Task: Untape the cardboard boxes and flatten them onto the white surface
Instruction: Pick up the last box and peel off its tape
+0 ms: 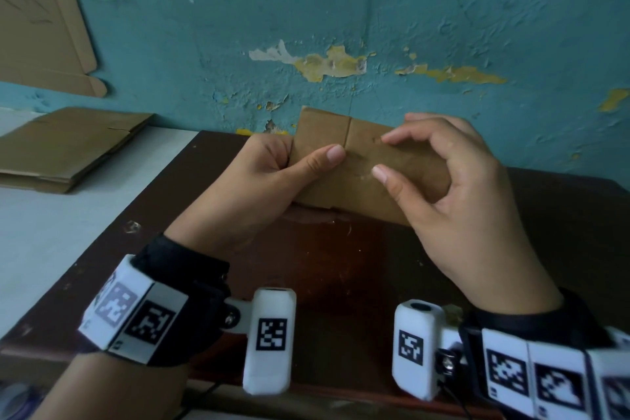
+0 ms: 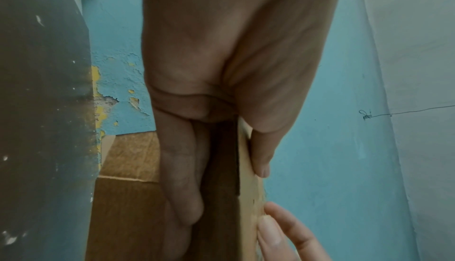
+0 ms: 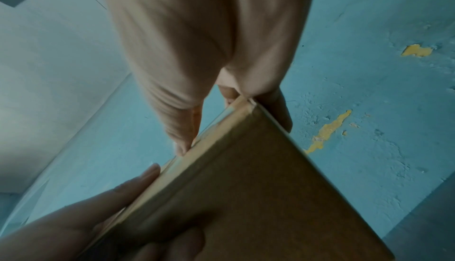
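Observation:
A small brown cardboard box [image 1: 361, 194] is held above the dark brown table [image 1: 341, 269], close to the teal wall. My left hand [image 1: 306, 167] grips its left end, thumb on the top face and fingers underneath [image 2: 182, 177]. My right hand [image 1: 387, 157] holds the right end, with thumb tip and index fingertip touching the top face beside the centre seam and the other fingers curled behind the far edge. In the right wrist view a shiny strip of clear tape [image 3: 214, 127] runs along the box [image 3: 258, 197] edge under my right thumb.
Flattened cardboard [image 1: 68, 147] lies stacked on the white surface [image 1: 68, 242] at the left. Another flat cardboard piece [image 1: 41, 20] leans on the peeling teal wall [image 1: 341, 27]. A crumpled bit of clear tape [image 1: 132, 226] sits near the table's left edge.

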Available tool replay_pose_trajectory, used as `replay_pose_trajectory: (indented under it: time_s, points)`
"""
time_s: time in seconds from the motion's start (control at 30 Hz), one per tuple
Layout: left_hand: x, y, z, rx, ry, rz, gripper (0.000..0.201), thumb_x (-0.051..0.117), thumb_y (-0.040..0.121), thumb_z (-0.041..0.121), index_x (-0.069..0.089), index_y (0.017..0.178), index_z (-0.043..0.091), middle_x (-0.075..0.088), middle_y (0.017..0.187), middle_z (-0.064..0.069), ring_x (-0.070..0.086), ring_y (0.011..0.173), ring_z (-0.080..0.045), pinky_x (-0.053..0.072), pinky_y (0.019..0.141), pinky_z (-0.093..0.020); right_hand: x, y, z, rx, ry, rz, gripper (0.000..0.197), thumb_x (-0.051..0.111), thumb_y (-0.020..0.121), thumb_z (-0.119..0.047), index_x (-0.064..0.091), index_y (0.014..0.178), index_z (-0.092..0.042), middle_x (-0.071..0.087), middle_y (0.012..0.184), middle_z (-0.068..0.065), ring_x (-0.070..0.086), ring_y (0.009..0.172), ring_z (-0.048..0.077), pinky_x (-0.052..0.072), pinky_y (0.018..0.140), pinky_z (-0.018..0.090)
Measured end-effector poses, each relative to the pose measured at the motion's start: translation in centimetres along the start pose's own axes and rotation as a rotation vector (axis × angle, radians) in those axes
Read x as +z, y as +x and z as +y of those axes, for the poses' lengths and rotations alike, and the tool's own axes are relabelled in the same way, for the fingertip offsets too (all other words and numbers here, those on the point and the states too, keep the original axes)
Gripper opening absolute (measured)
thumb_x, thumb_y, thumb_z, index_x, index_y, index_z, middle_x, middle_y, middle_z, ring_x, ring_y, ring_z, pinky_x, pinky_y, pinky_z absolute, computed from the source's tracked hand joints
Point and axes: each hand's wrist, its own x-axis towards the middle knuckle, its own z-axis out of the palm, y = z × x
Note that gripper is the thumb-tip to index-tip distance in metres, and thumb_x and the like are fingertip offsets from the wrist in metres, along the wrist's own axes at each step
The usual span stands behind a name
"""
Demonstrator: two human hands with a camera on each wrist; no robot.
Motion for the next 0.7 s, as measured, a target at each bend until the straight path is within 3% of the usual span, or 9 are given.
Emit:
replay_pose_trajectory:
  time_s: [0.13,0.23,0.4,0.53,0.7]
  points:
    - [-0.11,-0.12,0.17,-0.011,0.003,-0.003,0.02,0.065,0.087,0.025,0.072,0.087,0.007,0.077,0.083,-0.015,0.077,0.072,-0.028,0.064,0.065,-0.04,-0.1,-0.06,0.15,-0.015,-0.015,0.01,0.013,0.066,0.093,-0.013,0.067,0.107,-0.014,0.06,0.117,0.003,0.055,0.115,0.003,0.035,0.101,0.007]
    - [-0.22,-0.03,0.12,-0.016,0.003,0.0,0.023,0.064,0.088,0.026,0.071,0.091,0.004,0.077,0.084,-0.015,0.077,0.074,-0.027,0.064,0.064,-0.039,-0.31,-0.15,0.37,0.021,0.037,-0.039,0.019,0.071,0.089,-0.019,0.066,0.107,-0.018,0.059,0.119,0.0,0.054,0.121,0.004,0.042,0.104,0.019]
    - [-0.09,-0.04,-0.01,-0.03,-0.033,-0.002,0.025,0.062,0.091,0.022,0.069,0.097,-0.001,0.077,0.085,-0.019,0.076,0.072,-0.028,0.064,0.062,-0.035,-0.37,-0.17,0.39,0.036,0.055,-0.052,0.03,0.077,0.082,-0.029,0.069,0.11,-0.022,0.056,0.125,0.0,0.052,0.127,0.006,0.043,0.108,0.026]
    - [0.11,0.04,-0.17,-0.018,0.0,0.007,0.029,0.065,0.087,0.025,0.07,0.098,-0.002,0.076,0.089,-0.022,0.076,0.075,-0.029,0.063,0.069,-0.045,-0.5,-0.17,0.0,0.038,0.036,-0.066,0.036,0.08,0.076,-0.035,0.069,0.109,-0.023,0.056,0.122,0.0,0.055,0.119,0.006,0.042,0.102,0.016]
    - [0.2,0.05,-0.17,-0.024,0.002,0.015,0.032,0.066,0.086,0.026,0.07,0.099,-0.003,0.075,0.091,-0.026,0.076,0.077,-0.034,0.063,0.069,-0.045,-0.54,-0.16,-0.02,0.032,0.028,-0.073,0.035,0.079,0.078,-0.033,0.068,0.109,-0.022,0.057,0.121,0.0,0.053,0.122,0.006,0.039,0.103,0.013]
